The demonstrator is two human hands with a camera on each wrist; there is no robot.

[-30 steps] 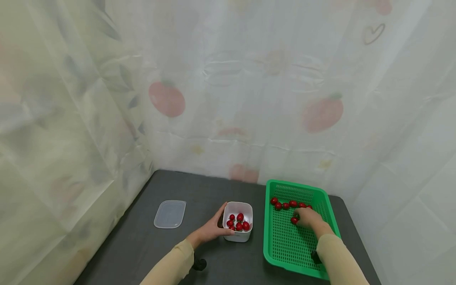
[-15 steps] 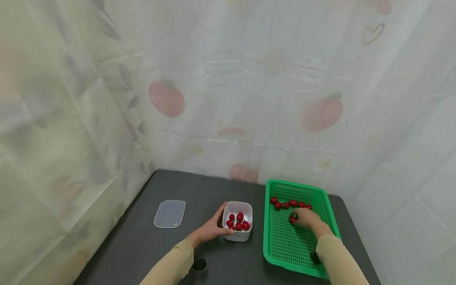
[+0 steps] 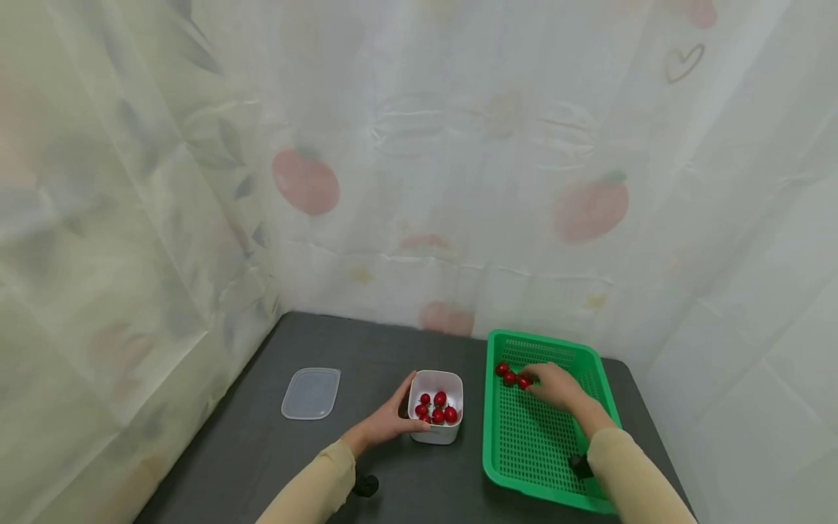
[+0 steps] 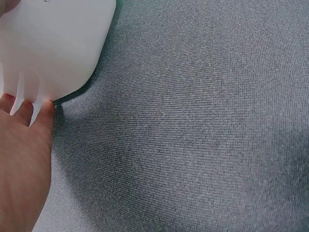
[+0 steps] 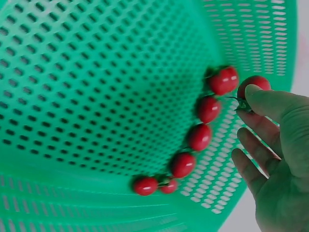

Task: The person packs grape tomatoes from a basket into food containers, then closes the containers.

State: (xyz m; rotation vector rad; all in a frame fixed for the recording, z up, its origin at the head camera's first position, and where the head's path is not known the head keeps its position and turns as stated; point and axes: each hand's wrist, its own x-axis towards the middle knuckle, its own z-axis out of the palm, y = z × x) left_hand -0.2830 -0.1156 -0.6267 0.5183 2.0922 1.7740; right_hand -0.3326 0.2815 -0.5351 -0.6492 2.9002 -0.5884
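Note:
My left hand [image 3: 386,422] grips a small white square container [image 3: 440,434] by its left side, thumb along the near edge. Several cherry tomatoes [image 3: 439,416] lie inside it. In the left wrist view, fingertips [image 4: 46,113] press the container's pale wall [image 4: 58,48]. Over the far part of a green perforated basket [image 3: 524,437], my right hand [image 3: 555,386] pinches a cherry tomato [image 5: 256,82] between thumb and forefinger, its green stem hanging below. The other fingers are loosely bent. A row of cherry tomatoes [image 5: 199,137] lies along the basket's far end, partly hidden by the hand in the head view.
A translucent square lid [image 3: 311,394] lies flat on the dark grey tabletop [image 3: 262,451], left of the container. Printed curtains [image 3: 432,182] hang behind the table and along both sides. The basket's raised rim [image 3: 487,407] stands just right of the container.
My right hand has moved toward the basket's far end with the cherry tomato, and now covers part of the row. My left hand and the container have stayed in place.

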